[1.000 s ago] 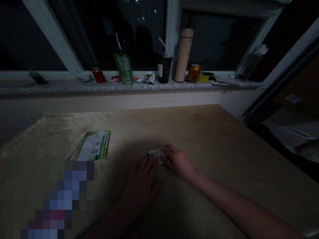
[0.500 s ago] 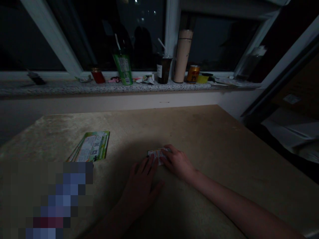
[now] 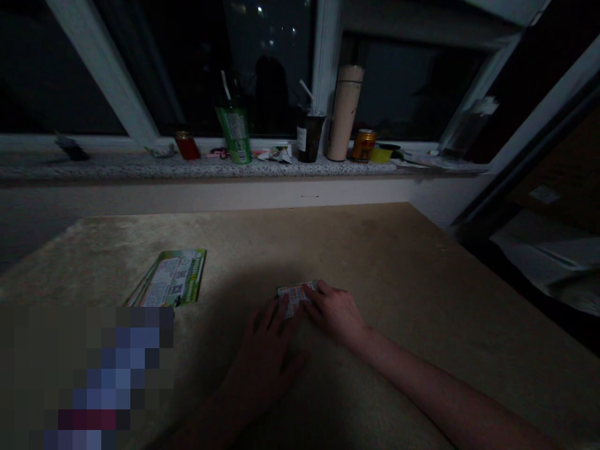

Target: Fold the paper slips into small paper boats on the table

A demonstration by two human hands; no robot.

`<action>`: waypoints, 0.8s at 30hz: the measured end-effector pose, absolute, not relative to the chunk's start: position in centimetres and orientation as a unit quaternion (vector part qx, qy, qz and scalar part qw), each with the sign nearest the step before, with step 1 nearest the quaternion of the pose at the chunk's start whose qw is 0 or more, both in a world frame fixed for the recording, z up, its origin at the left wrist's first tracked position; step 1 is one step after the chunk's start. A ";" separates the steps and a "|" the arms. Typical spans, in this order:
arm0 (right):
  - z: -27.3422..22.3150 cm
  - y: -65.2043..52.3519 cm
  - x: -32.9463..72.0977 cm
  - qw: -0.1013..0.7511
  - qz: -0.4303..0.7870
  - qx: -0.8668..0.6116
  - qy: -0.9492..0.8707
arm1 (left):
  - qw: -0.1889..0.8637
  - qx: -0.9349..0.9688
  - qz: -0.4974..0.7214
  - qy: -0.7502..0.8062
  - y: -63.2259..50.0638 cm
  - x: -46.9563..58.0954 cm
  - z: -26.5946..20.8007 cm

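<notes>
A small printed card (image 3: 292, 294) lies on the table (image 3: 375, 250), near the middle, and it is partly covered by two bare hands. The left hand (image 3: 262, 350) comes from the near side, palm down, with its fingers spread and the thumb well apart. Its fingertips are over the near left part of the card; how hard they press, I cannot tell. The right hand (image 3: 340, 315) reaches from the right, and its fingers are bent over the right side of the card. Whether they pinch its edge or only rest on it, I cannot tell. With one hand at each side, I suppose the card is kept flat and cannot slip on the smooth board.

To the left, well apart from the hands, a pile of green printed cards (image 3: 190, 281) lies slightly fanned; probably it is placed there to leave free room for both arms.

Beyond the far edge, on the speckled windowsill (image 3: 262, 169), stand a red jar (image 3: 187, 148), a green cup (image 3: 235, 134) with a straw, a dark drink cup (image 3: 309, 140), a tall pinkish flask (image 3: 345, 112) and a golden can (image 3: 364, 145). They are set along the window, perhaps so that they do not take up the working surface.
</notes>
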State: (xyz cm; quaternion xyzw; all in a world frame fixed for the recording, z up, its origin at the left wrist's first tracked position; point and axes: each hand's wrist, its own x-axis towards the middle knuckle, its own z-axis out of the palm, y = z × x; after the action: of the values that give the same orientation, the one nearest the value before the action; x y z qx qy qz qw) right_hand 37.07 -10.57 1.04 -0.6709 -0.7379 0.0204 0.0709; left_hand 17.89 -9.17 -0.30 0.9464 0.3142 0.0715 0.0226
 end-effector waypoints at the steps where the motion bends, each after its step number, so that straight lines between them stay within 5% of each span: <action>1: 1.0 -10.6 37.1 0.073 0.020 -0.672 -0.737 | 0.023 0.946 0.068 0.316 -9.1 17.9 -0.2; 13: 1.1 -10.3 36.7 0.038 0.015 -0.671 -0.740 | 0.041 0.956 0.079 0.281 -10.6 17.4 -0.3; 24: 1.4 -11.7 38.5 0.128 -0.001 -0.624 -0.771 | 0.086 0.950 0.088 0.288 -10.4 17.3 -0.5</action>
State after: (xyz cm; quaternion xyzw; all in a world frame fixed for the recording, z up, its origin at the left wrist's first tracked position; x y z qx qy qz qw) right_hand 38.51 -11.71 1.39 -0.6238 -0.7711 -0.0006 0.1278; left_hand 17.27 -10.42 -0.46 0.9498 0.2876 0.0882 0.0855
